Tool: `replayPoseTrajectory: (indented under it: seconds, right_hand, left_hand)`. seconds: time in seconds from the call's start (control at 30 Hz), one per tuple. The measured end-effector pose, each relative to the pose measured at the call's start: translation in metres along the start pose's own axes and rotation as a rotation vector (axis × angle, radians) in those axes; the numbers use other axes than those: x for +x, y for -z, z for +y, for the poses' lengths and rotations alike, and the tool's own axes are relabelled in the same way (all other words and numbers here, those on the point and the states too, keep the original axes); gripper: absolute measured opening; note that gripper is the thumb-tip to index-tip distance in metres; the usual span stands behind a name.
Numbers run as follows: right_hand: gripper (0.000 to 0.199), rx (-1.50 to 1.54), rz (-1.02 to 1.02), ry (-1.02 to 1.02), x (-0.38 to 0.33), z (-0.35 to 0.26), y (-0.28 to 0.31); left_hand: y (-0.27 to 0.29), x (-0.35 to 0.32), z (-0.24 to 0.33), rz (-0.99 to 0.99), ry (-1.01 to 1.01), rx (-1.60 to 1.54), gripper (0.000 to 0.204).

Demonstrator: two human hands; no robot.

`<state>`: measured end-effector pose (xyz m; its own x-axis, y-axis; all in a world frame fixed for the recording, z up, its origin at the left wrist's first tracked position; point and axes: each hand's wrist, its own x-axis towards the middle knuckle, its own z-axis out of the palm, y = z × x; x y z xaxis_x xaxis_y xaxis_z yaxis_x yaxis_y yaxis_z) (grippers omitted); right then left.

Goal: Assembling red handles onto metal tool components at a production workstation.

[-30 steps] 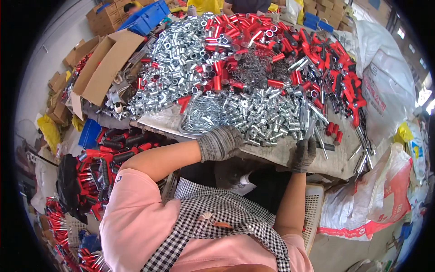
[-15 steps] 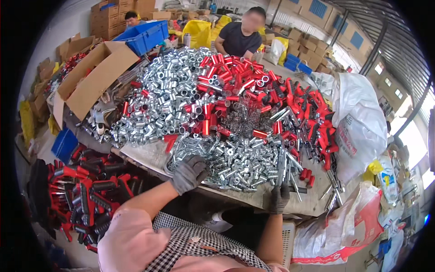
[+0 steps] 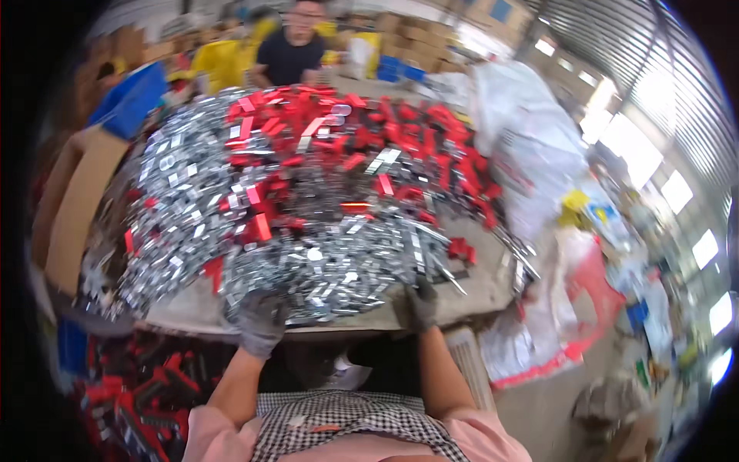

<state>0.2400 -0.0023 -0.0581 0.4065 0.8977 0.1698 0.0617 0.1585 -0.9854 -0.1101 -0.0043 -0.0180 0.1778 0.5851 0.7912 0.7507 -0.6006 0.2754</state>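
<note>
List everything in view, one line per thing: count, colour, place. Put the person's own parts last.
metal parts: a large heap, silver, across the table, nearest both hands
red parts: many, red, mixed into the heap, mostly far side and right
table: one, grey-brown top, under the heap
cardboard box: one, brown, left of the table
blue crate: one, blue, far left
white sacks: several, white, right of the table
co-worker: one, dark shirt, far side of the table
left hand: grey glove, at the heap's near edge
right hand: dark glove, at the heap's near edge
</note>
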Motion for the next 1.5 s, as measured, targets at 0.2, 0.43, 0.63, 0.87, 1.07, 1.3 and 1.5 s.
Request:
replayPoseTrajectory:
  seconds: [0.2, 0.43, 0.63, 0.87, 1.07, 1.3, 1.5]
  right_hand:
    - [0.025, -0.152, -0.022, 0.118, 0.003, -0.007, 0.000]
    - [0.027, -0.256, -0.015, 0.088, 0.005, -0.006, 0.008]
    - [0.031, -0.258, -0.048, 0.073, 0.004, -0.021, -0.003]
    - [0.012, -0.146, 0.014, 0.096, 0.002, -0.010, 0.015]
    - [0.018, 0.002, -0.076, 0.250, -0.032, -0.067, -0.042]
    - [0.028, -0.174, -0.157, 0.380, -0.052, -0.060, -0.101]
    - [0.022, 0.059, -0.130, 0.130, -0.041, -0.049, -0.102]
  left_hand:
    - [-0.004, 0.000, -0.002, 0.014, -0.039, 0.026, 0.018]
    - [-0.012, -0.003, -0.004, -0.022, -0.107, 0.048, 0.014]
    - [-0.006, -0.002, -0.010, -0.020, 0.061, -0.060, 0.019]
    - [0.016, 0.014, -0.004, 0.021, 0.108, -0.169, 0.026]
    - [0.044, 0.052, -0.049, -0.053, 0.279, -0.031, 0.026]
    - [0.025, 0.150, -0.165, -0.538, 0.610, 0.427, 0.029]
    - [-0.021, 0.187, -0.207, -0.597, 0.339, 0.356, 0.035]
